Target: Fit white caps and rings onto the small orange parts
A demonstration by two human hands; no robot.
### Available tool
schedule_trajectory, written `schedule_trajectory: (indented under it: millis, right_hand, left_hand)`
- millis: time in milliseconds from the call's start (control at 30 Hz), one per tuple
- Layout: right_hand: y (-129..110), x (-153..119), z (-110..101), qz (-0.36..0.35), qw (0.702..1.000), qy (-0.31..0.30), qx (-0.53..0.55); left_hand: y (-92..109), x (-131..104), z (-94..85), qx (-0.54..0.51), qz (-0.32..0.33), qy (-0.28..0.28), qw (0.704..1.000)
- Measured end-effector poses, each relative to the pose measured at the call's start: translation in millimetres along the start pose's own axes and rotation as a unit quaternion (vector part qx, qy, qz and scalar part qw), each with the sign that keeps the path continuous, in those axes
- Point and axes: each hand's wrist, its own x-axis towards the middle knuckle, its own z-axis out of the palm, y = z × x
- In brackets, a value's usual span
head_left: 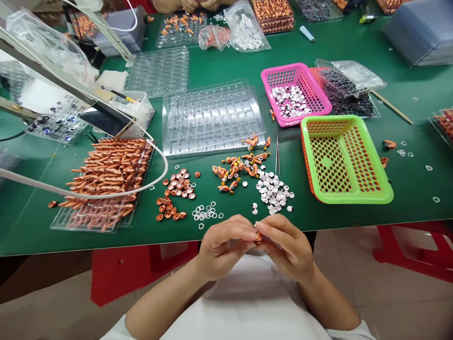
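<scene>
Both my left hand and my right hand are closed in a pinch, fingertips meeting on a small orange plastic part just off the table's front edge. Fingers cover most of it. Beyond my hands lies a pile of white round caps, some with dark edges. Curved orange pieces with yellow bits are heaped behind. Small clear rings and round orange cups are spread to the left. A pair of metal tweezers lies above the white caps.
A green basket and a pink basket holding white caps stand right. Clear trays lie mid-table. At left, a tray of long orange parts sits under a looping white cable. Another person's hands are across the table.
</scene>
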Motion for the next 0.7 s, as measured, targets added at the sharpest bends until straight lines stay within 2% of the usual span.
schedule_trajectory:
  millis: [133, 333, 500, 700]
  right_hand:
    - [1.1, 0.5, -1.6, -0.026, 1.0, 0.003, 0.011]
    - [4.1, 0.5, -3.3, -0.063, 0.998, 0.01, 0.029]
    - [9.2, -4.5, -3.6, -0.057, 0.998, 0.004, 0.034]
    - [11.7, -8.2, -3.4, -0.046, 0.999, -0.007, 0.027]
  left_hand:
    - [1.6, 1.6, -0.3, 0.036, 0.045, -0.032, 0.998]
    - [5.5, 6.9, 3.0, 0.104, 0.172, -0.057, 0.978]
    - [6.6, 5.9, 3.1, 0.138, 0.194, -0.053, 0.97]
    - [6.1, 3.7, 2.6, 0.146, 0.188, -0.053, 0.97]
